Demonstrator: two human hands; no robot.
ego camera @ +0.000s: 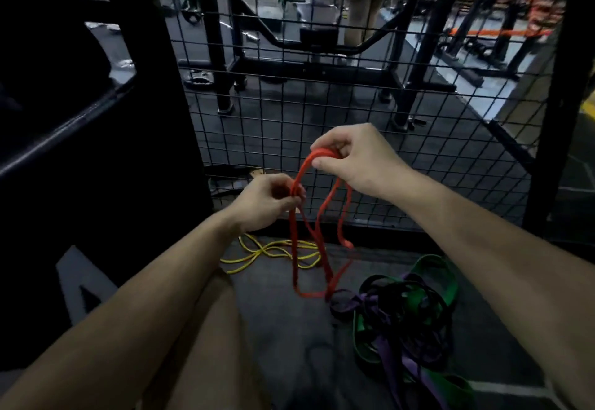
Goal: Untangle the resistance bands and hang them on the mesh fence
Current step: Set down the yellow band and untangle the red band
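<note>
My right hand (351, 158) pinches the flat, rubbery red band (317, 216) at its top; my left hand (269, 200) grips a strand just below, loops dangling before the wire mesh fence (370, 113), beside tangled green, purple bands (405, 313)

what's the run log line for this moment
phase: untangling | left hand: pinches red band | right hand: grips its top loop | floor: yellow band, green-purple-black tangle | mesh fence: nothing hung

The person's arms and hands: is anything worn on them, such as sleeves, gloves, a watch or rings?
Nothing worn is visible. Both forearms are bare with no sleeves in view, and the left hand and right hand show no gloves, watch, bracelet or rings.
</note>
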